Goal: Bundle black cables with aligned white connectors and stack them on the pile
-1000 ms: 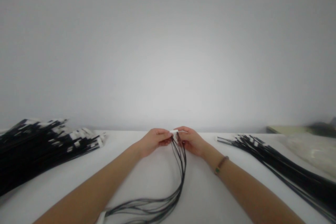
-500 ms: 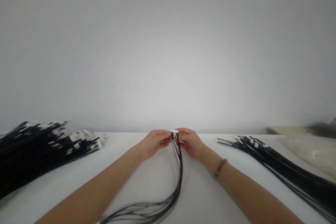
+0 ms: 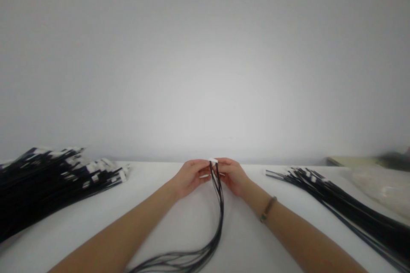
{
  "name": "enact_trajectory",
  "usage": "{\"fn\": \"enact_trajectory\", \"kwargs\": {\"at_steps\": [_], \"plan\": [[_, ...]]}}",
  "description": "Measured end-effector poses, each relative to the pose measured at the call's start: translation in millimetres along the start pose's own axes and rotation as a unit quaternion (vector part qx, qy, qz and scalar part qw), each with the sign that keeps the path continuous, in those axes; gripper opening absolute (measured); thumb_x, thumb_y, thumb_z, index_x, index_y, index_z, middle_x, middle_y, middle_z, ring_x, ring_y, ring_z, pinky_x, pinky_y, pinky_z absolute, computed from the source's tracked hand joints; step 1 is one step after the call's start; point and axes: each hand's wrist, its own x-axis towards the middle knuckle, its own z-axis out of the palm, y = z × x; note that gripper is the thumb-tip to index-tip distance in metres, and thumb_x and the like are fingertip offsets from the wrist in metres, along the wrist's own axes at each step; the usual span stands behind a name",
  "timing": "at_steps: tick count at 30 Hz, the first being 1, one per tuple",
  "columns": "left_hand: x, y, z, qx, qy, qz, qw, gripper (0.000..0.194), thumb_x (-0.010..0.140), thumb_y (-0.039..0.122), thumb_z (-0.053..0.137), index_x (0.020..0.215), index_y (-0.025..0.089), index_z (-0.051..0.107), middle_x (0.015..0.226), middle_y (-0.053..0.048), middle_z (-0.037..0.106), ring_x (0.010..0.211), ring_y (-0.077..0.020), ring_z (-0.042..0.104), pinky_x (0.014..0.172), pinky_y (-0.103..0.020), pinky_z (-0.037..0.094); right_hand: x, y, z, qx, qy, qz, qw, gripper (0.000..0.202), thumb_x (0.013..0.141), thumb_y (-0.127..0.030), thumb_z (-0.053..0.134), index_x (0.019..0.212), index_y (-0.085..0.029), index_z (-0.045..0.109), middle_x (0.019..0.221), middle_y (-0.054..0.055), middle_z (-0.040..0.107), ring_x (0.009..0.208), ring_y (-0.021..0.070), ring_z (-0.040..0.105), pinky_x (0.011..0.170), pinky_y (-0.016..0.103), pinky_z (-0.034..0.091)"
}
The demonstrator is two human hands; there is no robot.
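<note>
Between my two hands is the white connector [image 3: 213, 160] of a black wire harness [image 3: 220, 222]. My left hand [image 3: 192, 175] pinches the connector's left side with thumb and fingertips. From the right, my right hand [image 3: 231, 174] grips its other side, and a bracelet circles that wrist. The harness wires hang down from the connector, bunch together, then curve left and fan apart over the white table toward the bottom edge. Fine detail of the connector is too small and blurred to make out.
On the left lies a large heap of black wire harnesses [image 3: 48, 192] with white connectors. A smaller bundle of harnesses [image 3: 346, 211] lies on the right. Beyond it sit a clear plastic bag [image 3: 381, 185] and a yellowish-green edge [image 3: 342, 161]. A pale wall [image 3: 205, 72] rises behind the table.
Both hands stay at the connector, with the fingers of my left hand slightly shifted and a little more spread below it. The wires have barely moved.
</note>
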Motion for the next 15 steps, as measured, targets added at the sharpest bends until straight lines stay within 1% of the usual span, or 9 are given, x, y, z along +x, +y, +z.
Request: {"fn": "enact_trajectory", "kwargs": {"at_steps": [3,6,10,15], "plan": [[0.2,-1.6,2.9,0.007,0.021,0.016,1.000,0.013,0.068,0.022,0.058,0.069,0.009,0.062,0.073,-0.007,0.059,0.069,-0.0129,0.053,0.069,-0.028,0.041,-0.9,-0.5,2.4,-0.010,0.005,-0.002,1.000,0.021,0.052,-0.013,0.065,0.073,-0.012,0.063,0.066,0.003,0.060,0.062,0.0123,0.052,0.061,0.024,0.037],[0.7,-2.9,4.6,0.005,0.031,0.016,0.999,0.012,0.067,0.020,0.057,0.067,0.009,0.061,0.070,-0.007,0.059,0.066,-0.0124,0.053,0.067,-0.028,0.041,-1.5,-0.3,3.4,-0.016,0.005,-0.004,1.000,0.020,0.052,-0.013,0.065,0.072,-0.012,0.063,0.064,0.003,0.060,0.060,0.0117,0.051,0.059,0.024,0.037],[2.3,-2.6,3.8,-0.009,0.023,0.005,1.000,0.011,0.067,0.019,0.056,0.070,0.010,0.061,0.071,-0.006,0.059,0.066,-0.0125,0.053,0.065,-0.027,0.042,-1.3,0.5,2.9,-0.019,-0.002,-0.012,1.000,0.021,0.053,-0.012,0.064,0.074,-0.012,0.063,0.065,0.003,0.060,0.059,0.0108,0.050,0.058,0.023,0.036],[3.7,-0.6,2.1,-0.030,0.016,-0.026,0.999,0.015,0.068,0.021,0.055,0.076,0.011,0.061,0.074,-0.007,0.059,0.071,-0.0138,0.054,0.066,-0.027,0.042,-0.5,1.5,-0.1,-0.019,-0.007,-0.018,1.000,0.023,0.056,-0.014,0.064,0.079,-0.013,0.062,0.069,0.003,0.060,0.062,0.0113,0.051,0.058,0.023,0.036]]}}
